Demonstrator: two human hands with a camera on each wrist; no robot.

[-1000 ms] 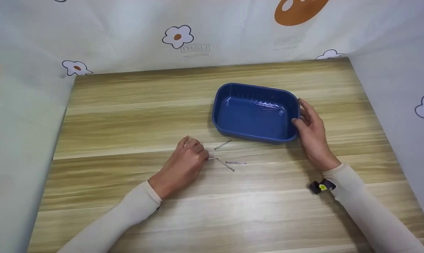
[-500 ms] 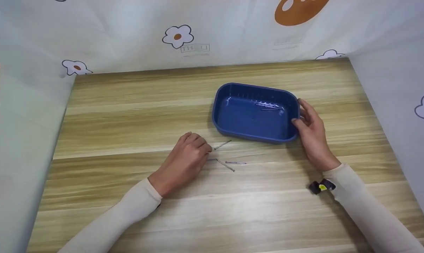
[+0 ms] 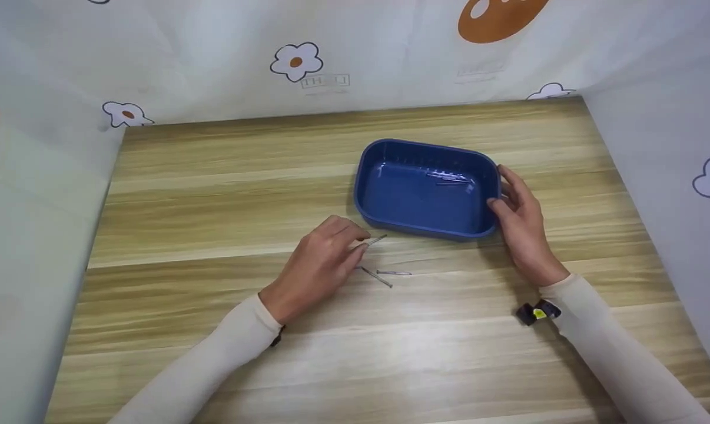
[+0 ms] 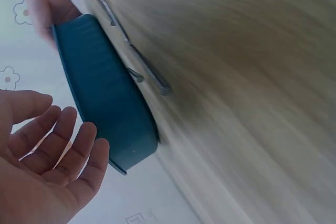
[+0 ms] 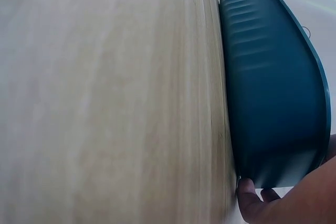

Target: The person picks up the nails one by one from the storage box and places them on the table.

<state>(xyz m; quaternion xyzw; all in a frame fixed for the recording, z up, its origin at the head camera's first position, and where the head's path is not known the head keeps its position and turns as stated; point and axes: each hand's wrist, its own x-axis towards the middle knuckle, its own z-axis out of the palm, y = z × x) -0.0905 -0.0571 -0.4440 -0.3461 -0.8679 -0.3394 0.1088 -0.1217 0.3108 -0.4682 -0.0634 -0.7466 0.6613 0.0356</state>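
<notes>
- Clock faces are for the head view, centered on the box; 12 points away from the person.
- Left hand (image 3: 319,259): at 8 o'clock, over the table just beside the screws. Fingers loosely bent and slightly apart in the left wrist view, palm side showing, thumb tip close to the index fingertip.
- First screw (image 3: 379,239): at 7 to 8 o'clock, nearest the thumb and index finger, just off the box's near wall. Its near end is hidden behind the hand in the head view; cannot tell if fingertips touch it.
- Second screw (image 3: 379,278): about 7 o'clock, lying slanted on the table.
- Third screw (image 3: 394,272): also near 7 o'clock, just right of the second, lying almost level across the view.
- Fourth screw (image 3: 358,268): 7 to 8 o'clock, mostly covered by the left hand; a short bit shows by the second screw's upper end.
- Right hand (image 3: 523,229): at 3 to 4 o'clock, gripping the end of the blue box (image 3: 425,231). Thumb at the rim, fingers around the outside of the end wall.
- Box: right of center, upright, base down on the table (image 3: 214,206).
- Inner screws (image 3: 449,178): small bunch at 2 o'clock on the box floor; glare, count unclear.
- Right sleeve (image 3: 614,347): cream, about 5 o'clock, black device (image 3: 528,314) with a yellow patch at the wrist.
- Left sleeve (image 3: 225,335): cream, 8 o'clock.
</notes>
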